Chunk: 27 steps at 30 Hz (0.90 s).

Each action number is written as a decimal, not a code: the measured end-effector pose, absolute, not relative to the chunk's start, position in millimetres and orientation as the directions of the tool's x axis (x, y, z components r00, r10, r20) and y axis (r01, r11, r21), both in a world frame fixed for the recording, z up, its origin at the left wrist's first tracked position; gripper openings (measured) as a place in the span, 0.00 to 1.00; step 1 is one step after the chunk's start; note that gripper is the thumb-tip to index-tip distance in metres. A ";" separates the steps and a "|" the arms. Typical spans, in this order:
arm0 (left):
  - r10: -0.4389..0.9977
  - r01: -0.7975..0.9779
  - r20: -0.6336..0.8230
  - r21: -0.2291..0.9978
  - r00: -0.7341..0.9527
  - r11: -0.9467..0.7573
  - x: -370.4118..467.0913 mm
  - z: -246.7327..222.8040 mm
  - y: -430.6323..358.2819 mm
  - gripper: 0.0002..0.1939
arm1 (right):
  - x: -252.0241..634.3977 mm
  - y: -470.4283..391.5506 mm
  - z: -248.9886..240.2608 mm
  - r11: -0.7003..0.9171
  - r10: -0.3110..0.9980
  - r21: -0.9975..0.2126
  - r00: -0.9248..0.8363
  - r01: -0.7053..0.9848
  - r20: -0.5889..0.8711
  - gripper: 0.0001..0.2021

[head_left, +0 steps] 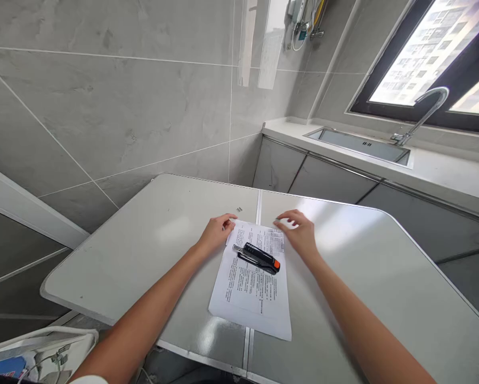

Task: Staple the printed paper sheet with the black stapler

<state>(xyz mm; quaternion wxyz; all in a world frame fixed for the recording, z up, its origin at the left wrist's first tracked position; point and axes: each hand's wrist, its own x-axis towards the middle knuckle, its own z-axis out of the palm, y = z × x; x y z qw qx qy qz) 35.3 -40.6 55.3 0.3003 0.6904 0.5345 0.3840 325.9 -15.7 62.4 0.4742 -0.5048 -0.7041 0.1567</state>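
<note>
Printed paper (pixel 249 314) lies on the table, apparently more than one sheet, with an edge showing near the top. Across it rests a black stapler (pixel 259 258) with an orange end; its metal nose points left. My left hand (pixel 218 230) is at the paper's top left corner, thumb and fingers closed on the edge. By the top right corner, my right hand (pixel 300 230) has thumb and index finger pinched together. Something small and greyish shows between them, too small to name. Tiny metal pieces (pixel 240 209), like staples, lie beyond the paper.
The light folding table (pixel 143 256) has a seam down its middle. Behind it is a grey tiled wall (pixel 163 106). A counter with a sink (pixel 359 144) and a faucet (pixel 427 112) runs along the right. A white bin-like container (pixel 83 336) stands at lower left.
</note>
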 end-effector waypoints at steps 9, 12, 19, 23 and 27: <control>0.916 0.824 0.258 0.410 0.306 -0.391 46.3 15.1 49.3 0.19 | 413.3 62.5 -8.0 0.032 0.958 -0.778 0.202 0.628 0.202 0.21; 0.920 0.809 0.283 0.450 0.271 -0.377 43.2 12.7 41.4 0.15 | 410.5 66.0 -8.0 0.025 0.964 -0.777 0.190 0.629 0.184 0.21; 0.975 0.579 0.220 0.796 -0.008 -0.175 22.1 28.4 -28.9 0.13 | 396.6 38.6 1.2 0.161 0.928 -0.710 0.140 0.686 0.345 0.24; 0.995 0.269 0.095 0.959 0.010 -0.094 13.6 37.5 -66.3 0.14 | 368.2 -22.0 18.9 0.329 0.922 -0.710 -0.048 0.623 0.385 0.16; 0.993 0.292 0.108 0.949 0.050 -0.118 15.9 42.8 -86.3 0.17 | 333.3 -80.2 41.2 0.350 0.923 -0.758 -0.067 0.550 0.378 0.13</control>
